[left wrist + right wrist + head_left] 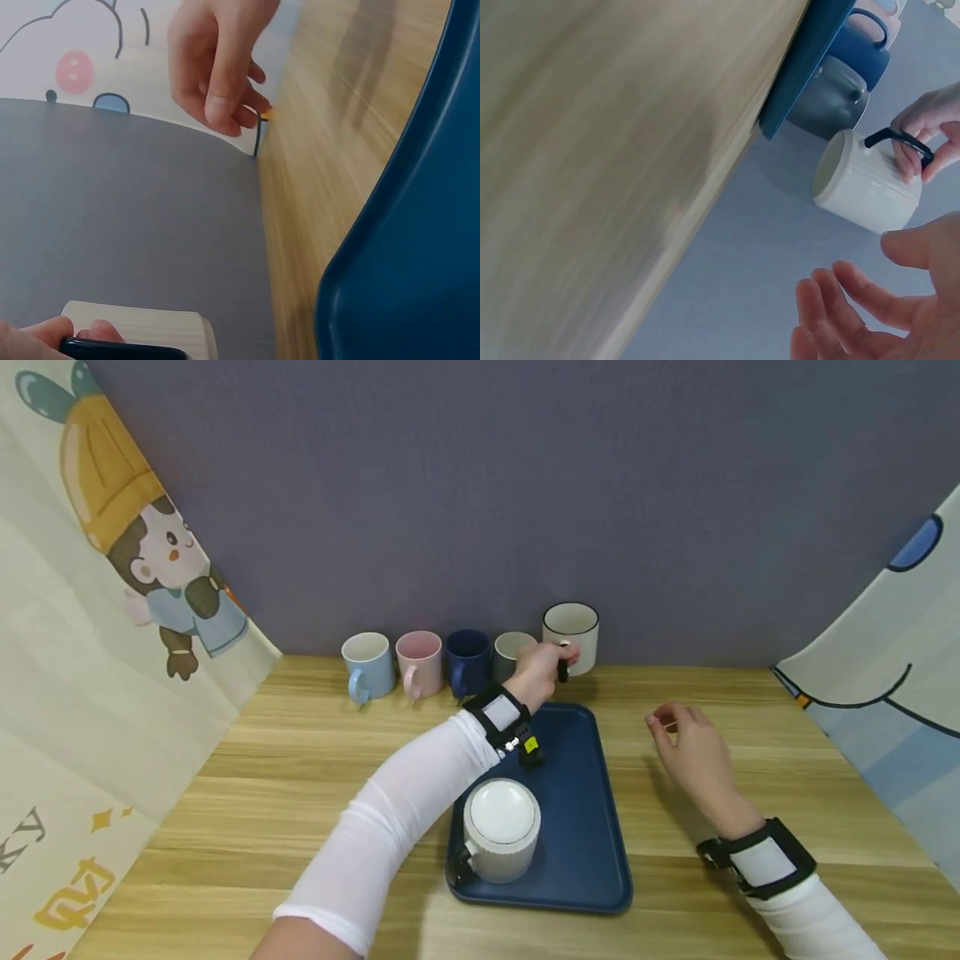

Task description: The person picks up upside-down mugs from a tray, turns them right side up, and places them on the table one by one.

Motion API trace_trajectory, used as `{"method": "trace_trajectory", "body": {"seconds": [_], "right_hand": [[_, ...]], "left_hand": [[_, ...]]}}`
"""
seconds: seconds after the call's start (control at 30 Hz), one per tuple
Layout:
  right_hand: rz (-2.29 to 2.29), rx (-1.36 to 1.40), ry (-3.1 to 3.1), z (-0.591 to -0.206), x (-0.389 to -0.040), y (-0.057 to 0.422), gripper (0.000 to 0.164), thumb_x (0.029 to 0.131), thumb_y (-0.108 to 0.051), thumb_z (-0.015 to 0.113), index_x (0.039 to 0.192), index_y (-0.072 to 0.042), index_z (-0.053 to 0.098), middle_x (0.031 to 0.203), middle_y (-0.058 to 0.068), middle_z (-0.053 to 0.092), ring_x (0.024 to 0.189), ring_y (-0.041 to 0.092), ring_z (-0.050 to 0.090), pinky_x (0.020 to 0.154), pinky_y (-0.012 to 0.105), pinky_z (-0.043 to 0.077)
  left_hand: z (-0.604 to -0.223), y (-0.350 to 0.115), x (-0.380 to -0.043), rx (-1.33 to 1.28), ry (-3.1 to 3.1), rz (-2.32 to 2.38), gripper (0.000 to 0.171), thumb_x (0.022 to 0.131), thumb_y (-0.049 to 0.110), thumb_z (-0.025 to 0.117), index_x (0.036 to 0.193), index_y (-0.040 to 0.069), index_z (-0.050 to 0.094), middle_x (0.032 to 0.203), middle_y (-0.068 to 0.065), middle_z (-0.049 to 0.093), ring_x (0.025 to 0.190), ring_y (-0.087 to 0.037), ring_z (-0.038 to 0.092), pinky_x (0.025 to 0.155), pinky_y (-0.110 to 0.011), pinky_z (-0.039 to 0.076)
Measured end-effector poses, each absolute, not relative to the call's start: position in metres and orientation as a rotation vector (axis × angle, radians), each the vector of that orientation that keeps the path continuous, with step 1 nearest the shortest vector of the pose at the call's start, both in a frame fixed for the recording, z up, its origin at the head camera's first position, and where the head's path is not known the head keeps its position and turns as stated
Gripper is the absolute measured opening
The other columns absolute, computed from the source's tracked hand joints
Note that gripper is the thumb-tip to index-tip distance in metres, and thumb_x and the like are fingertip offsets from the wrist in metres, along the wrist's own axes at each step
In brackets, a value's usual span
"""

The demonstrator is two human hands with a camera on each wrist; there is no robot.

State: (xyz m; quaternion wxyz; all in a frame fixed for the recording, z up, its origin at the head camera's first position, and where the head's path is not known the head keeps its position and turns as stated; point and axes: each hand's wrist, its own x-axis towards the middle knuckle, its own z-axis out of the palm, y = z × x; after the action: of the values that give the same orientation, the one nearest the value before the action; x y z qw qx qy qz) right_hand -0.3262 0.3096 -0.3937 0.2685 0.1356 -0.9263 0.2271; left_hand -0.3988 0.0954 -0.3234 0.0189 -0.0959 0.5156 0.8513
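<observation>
My left hand [538, 672] grips the black handle [562, 664] of a white mug [584, 647] with a dark rim. The mug is upright, and the right wrist view shows it [870, 184] raised off the table with its underside visible. My right hand [697, 760] hovers over the table to the right of the tray, holding nothing. Its fingers are loosely bent, and the thumb [911, 246] stands apart from them in the right wrist view. A ribbed white mug [501, 835] with a black handle sits upside down on the blue tray [577, 860].
Along the grey back wall [450, 485] stand a light blue mug [372, 668], a pink mug [423, 670], a dark blue mug [468, 664] and a grey mug [510, 652]. The wooden table [300, 827] has printed cloth [75, 652] on its left and right sides.
</observation>
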Motion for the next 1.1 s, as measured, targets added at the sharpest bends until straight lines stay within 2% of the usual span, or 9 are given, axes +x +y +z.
{"method": "trace_trajectory", "body": {"seconds": [0.13, 0.33, 0.5, 0.83, 0.93, 1.1], "right_hand": [[0.612, 0.34, -2.489, -0.393, -0.327, 0.317, 0.026, 0.094, -0.023, 0.058, 0.101, 0.002, 0.062, 0.095, 0.024, 0.061, 0.085, 0.039, 0.061, 0.066, 0.051, 0.046], [0.592, 0.293, -2.481, -0.394, -0.327, 0.327, 0.026, 0.094, -0.022, 0.058, 0.102, 0.003, 0.061, 0.095, 0.025, 0.061, 0.083, 0.039, 0.06, 0.064, 0.052, 0.045], [0.577, 0.277, -2.491, -0.393, -0.327, 0.332, 0.027, 0.094, -0.021, 0.057, 0.103, 0.004, 0.061, 0.094, 0.025, 0.06, 0.082, 0.039, 0.06, 0.063, 0.052, 0.046], [0.565, 0.22, -2.512, -0.393, -0.325, 0.341, 0.029, 0.095, -0.025, 0.057, 0.104, 0.003, 0.06, 0.096, 0.024, 0.06, 0.082, 0.039, 0.061, 0.064, 0.052, 0.045], [0.552, 0.21, -2.512, -0.392, -0.325, 0.343, 0.029, 0.095, -0.025, 0.056, 0.103, 0.003, 0.06, 0.095, 0.025, 0.06, 0.081, 0.039, 0.061, 0.063, 0.051, 0.045], [0.538, 0.214, -2.5, -0.39, -0.325, 0.344, 0.029, 0.094, -0.024, 0.056, 0.102, 0.004, 0.06, 0.092, 0.025, 0.061, 0.081, 0.038, 0.06, 0.062, 0.051, 0.045]], "left_hand": [[-0.326, 0.097, -0.403, -0.328, 1.608, 2.625, 0.022, 0.082, -0.01, 0.062, 0.103, -0.011, 0.067, 0.106, -0.02, 0.069, 0.074, -0.015, 0.065, 0.084, -0.03, 0.053], [-0.333, 0.096, -0.409, -0.346, 1.634, 2.558, 0.023, 0.083, -0.008, 0.062, 0.106, -0.01, 0.067, 0.11, -0.021, 0.067, 0.077, -0.017, 0.065, 0.083, -0.027, 0.051], [-0.34, 0.096, -0.414, -0.368, 1.649, 2.518, 0.024, 0.082, -0.009, 0.064, 0.106, -0.01, 0.067, 0.11, -0.02, 0.067, 0.084, -0.021, 0.067, 0.081, -0.025, 0.05], [-0.351, 0.098, -0.419, -0.382, 1.674, 2.508, 0.024, 0.079, -0.014, 0.064, 0.103, -0.013, 0.066, 0.106, -0.022, 0.068, 0.074, -0.016, 0.064, 0.076, -0.025, 0.052], [-0.353, 0.098, -0.419, -0.387, 1.683, 2.494, 0.026, 0.079, -0.013, 0.065, 0.105, -0.012, 0.066, 0.106, -0.021, 0.068, 0.078, -0.018, 0.065, 0.077, -0.025, 0.051], [-0.356, 0.1, -0.421, -0.404, 1.652, 2.499, 0.031, 0.08, -0.015, 0.061, 0.111, -0.014, 0.062, 0.111, -0.023, 0.066, 0.095, -0.025, 0.066, 0.085, -0.029, 0.051]]}}
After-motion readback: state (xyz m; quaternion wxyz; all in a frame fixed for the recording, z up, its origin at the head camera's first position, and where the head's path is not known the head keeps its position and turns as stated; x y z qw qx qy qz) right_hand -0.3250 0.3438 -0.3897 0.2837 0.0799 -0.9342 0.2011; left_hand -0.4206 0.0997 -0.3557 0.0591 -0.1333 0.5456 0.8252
